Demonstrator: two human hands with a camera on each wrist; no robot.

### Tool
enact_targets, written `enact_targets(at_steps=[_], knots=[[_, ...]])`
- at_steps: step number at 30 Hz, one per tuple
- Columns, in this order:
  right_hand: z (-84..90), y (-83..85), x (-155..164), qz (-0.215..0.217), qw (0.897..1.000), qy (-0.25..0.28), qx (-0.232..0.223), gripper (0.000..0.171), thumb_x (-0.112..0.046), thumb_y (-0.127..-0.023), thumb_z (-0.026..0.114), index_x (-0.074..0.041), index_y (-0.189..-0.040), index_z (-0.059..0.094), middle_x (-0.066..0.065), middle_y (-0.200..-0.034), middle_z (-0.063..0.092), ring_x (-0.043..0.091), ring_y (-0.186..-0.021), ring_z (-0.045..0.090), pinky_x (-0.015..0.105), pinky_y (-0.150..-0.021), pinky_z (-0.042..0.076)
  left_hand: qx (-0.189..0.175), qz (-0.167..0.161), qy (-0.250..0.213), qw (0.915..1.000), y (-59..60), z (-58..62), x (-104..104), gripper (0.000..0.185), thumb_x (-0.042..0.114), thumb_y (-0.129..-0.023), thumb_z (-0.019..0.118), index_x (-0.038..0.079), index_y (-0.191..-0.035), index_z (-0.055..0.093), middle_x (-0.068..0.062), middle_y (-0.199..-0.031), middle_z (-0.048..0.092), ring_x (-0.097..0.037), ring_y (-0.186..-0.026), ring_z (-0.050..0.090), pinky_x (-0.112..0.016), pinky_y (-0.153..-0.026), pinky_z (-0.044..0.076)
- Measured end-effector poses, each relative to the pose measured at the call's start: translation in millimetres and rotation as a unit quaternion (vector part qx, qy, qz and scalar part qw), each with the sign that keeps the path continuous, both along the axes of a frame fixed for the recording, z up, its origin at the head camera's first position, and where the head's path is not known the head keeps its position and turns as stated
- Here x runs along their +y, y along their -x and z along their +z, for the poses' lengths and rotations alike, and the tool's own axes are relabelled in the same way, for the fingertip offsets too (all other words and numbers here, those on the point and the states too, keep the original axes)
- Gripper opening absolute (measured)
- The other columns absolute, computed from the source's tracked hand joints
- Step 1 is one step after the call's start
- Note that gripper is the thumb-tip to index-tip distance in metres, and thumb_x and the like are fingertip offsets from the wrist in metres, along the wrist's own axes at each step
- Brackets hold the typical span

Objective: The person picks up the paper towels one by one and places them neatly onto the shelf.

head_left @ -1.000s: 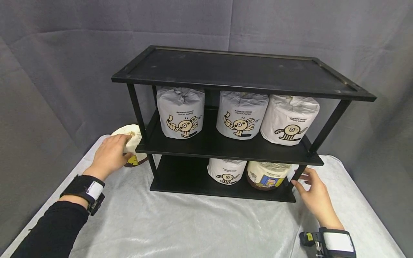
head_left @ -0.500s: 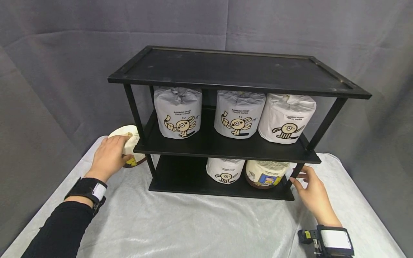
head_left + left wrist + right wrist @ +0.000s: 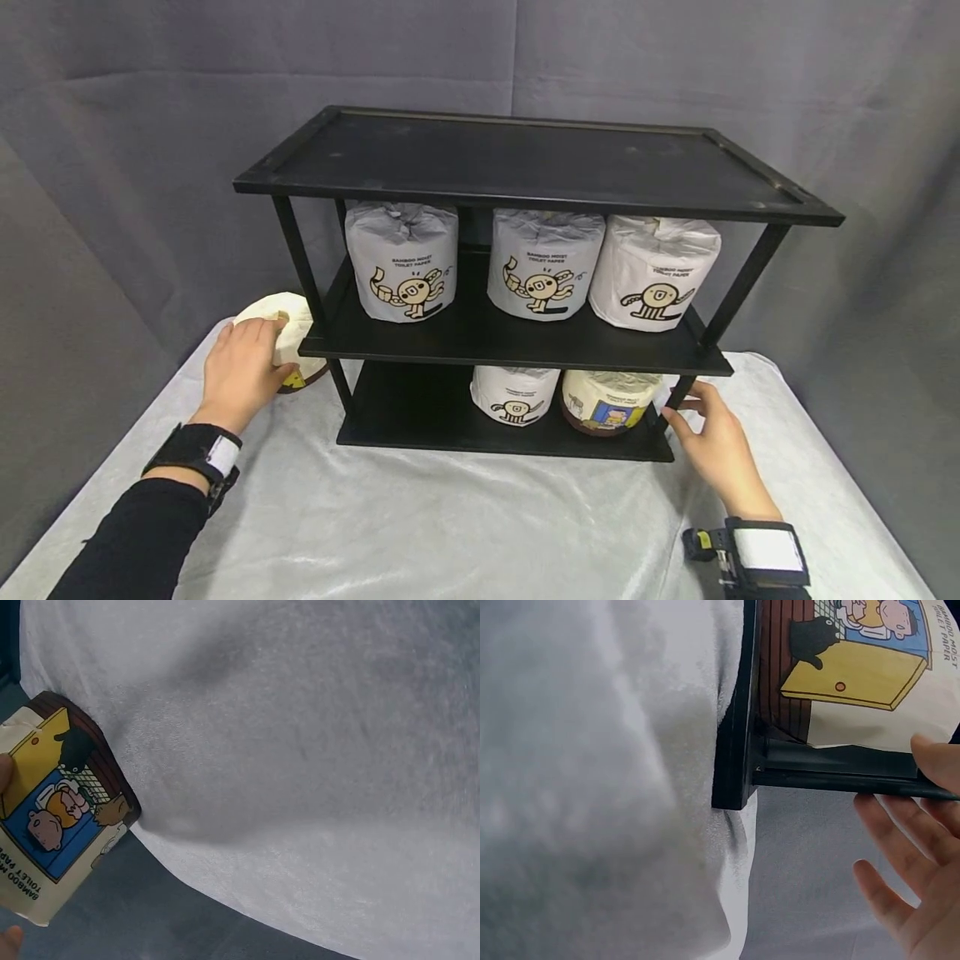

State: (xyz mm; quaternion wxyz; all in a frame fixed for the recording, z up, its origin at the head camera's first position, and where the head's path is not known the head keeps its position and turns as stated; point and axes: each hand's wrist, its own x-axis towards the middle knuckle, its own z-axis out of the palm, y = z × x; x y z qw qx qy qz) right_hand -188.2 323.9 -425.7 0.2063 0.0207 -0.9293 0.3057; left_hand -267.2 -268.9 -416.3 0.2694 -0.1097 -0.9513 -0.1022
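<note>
My left hand [image 3: 238, 367] grips a wrapped toilet roll [image 3: 294, 340] standing on the cloth just left of the black shelf rack [image 3: 525, 162]. Its wrapper is cream with a dark brown base, and in the left wrist view a cartoon [image 3: 64, 814] shows on its side. A thumb tip touches the wrapper there; most of the hand is out of that view. At the rack's lower right, my right hand [image 3: 716, 446] pinches the corner post [image 3: 832, 769], thumb on one side and fingers on the other. The little finger stands apart from the post.
Three white toilet rolls [image 3: 546, 267] stand on the middle shelf. Below, a white roll [image 3: 513, 398] and a cream roll [image 3: 609, 408] sit side by side toward the right. White cloth [image 3: 450, 525] covers the table; a grey curtain [image 3: 420, 50] hangs behind.
The whole head view has shifted slightly, so rack, rolls and hands appear a little further left. Both hands keep their hold, with no clear movement relative to the rack.
</note>
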Motion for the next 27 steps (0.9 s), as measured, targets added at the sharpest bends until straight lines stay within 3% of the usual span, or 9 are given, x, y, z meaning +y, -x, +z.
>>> enact_targets(at_steps=[5,12,19,27], knots=[[0.5,0.6,-1,0.002,1.0,0.001,-0.004,0.041,-0.008,-0.092,0.069,0.005,-0.125,0.048,0.03,-0.111,0.063,0.048,-0.103,0.061,0.062,-0.083,0.042,0.001,0.005,-0.004,1.0,-5.6,2.7,1,0.066,0.009,-0.066,0.089,-0.006,-0.121,0.055,-0.027,-0.111,0.059,-0.045,-0.117,0.049,-0.059,-0.111,0.025],[2.0,0.7,-1,0.003,1.0,0.005,-0.014,0.042,-0.012,-0.094,0.068,0.004,-0.127,0.047,0.03,-0.116,0.062,0.047,-0.107,0.06,0.062,-0.085,0.042,0.045,-0.015,-0.047,0.9978,-22.7,2.6,-1,0.062,0.007,-0.065,0.087,-0.005,-0.118,0.055,-0.028,-0.111,0.058,-0.044,-0.114,0.049,-0.056,-0.114,0.022],[2.2,-0.5,-1,0.001,1.0,0.001,-0.011,0.041,-0.012,-0.093,0.069,0.004,-0.125,0.049,0.03,-0.108,0.065,0.048,-0.106,0.059,0.062,-0.084,0.041,0.095,-0.04,-0.028,0.9942,-40.9,4.1,-1,0.063,0.01,-0.06,0.088,-0.002,-0.114,0.059,-0.024,-0.102,0.062,-0.041,-0.106,0.055,-0.058,-0.108,0.029],[2.3,-0.5,-1,-0.002,1.0,0.0,-0.015,0.042,-0.012,-0.093,0.069,0.003,-0.126,0.048,0.029,-0.107,0.065,0.049,-0.108,0.058,0.062,-0.085,0.041,0.127,-0.059,-0.017,0.99,-60.1,5.4,6,0.062,0.011,-0.06,0.086,-0.001,-0.116,0.06,-0.022,-0.099,0.063,-0.042,-0.101,0.054,-0.058,-0.103,0.031]])
